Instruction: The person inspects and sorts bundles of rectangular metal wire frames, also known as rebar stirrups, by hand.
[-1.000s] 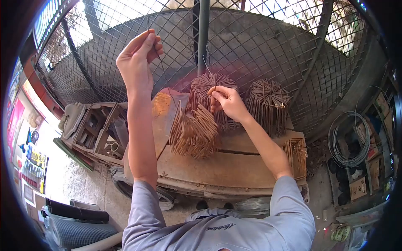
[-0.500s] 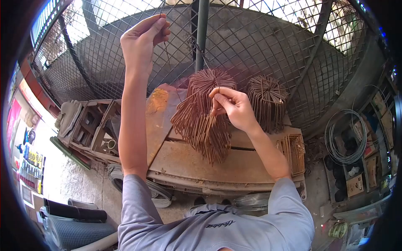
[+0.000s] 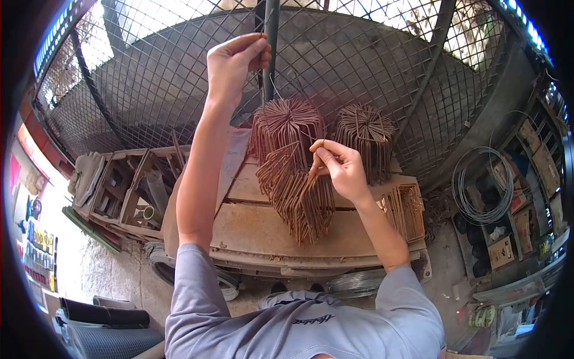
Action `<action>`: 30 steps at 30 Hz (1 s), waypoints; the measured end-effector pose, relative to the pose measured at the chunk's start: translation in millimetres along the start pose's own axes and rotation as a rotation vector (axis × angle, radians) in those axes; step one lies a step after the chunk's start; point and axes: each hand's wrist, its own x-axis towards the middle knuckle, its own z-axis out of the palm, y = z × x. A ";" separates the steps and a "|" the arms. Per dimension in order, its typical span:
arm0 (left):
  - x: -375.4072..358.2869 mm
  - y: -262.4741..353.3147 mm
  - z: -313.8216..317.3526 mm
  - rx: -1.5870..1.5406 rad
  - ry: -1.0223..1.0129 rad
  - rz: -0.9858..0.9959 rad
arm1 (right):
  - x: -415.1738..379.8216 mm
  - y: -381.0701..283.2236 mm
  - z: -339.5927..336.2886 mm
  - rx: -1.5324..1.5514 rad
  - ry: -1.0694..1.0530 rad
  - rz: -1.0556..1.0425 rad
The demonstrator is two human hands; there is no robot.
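Nearest our shirt (image 3: 335, 335), two dark shoes (image 3: 279, 288) show at the edge of one wooden table (image 3: 269, 233), with one silvery coil (image 3: 357, 283) beneath its right side. Over the boards lies or hangs one loose bundle of bent metal frames (image 3: 299, 203), too many to count; whether it bears on the wood we cannot tell. It has opened from a compact clump into a long, slanting fan, so its frames now spread separately down toward us.

Beside its upper right edge, our right hand (image 3: 345, 173) is closed in a pinch on a wire end (image 3: 277, 88), whose tip sticks up behind. Our left hand (image 3: 236, 63), raised well above the bundle, has moved nearer the pole and pinches a thin dark wire (image 3: 260, 35); whether both are one strand we cannot tell.

At the table's right end stands one small set of rectangular frames (image 3: 406, 209). Behind the bundle we count two round stacks, one on the left (image 3: 288, 119) and one on the right (image 3: 366, 128). Farther back rise one upright pole (image 3: 271, 54) and the mesh fence (image 3: 335, 66).
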 end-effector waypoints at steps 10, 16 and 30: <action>-14.5 8.9 2.3 0.042 0.014 0.029 | -8.2 15.6 -23.9 0.073 0.131 0.008; -12.3 9.2 12.1 0.073 0.009 0.050 | -8.5 20.7 -31.0 0.040 0.164 -0.017; 9.2 -5.8 39.5 0.097 -0.052 -0.048 | -26.6 7.5 -25.1 0.042 0.155 -0.012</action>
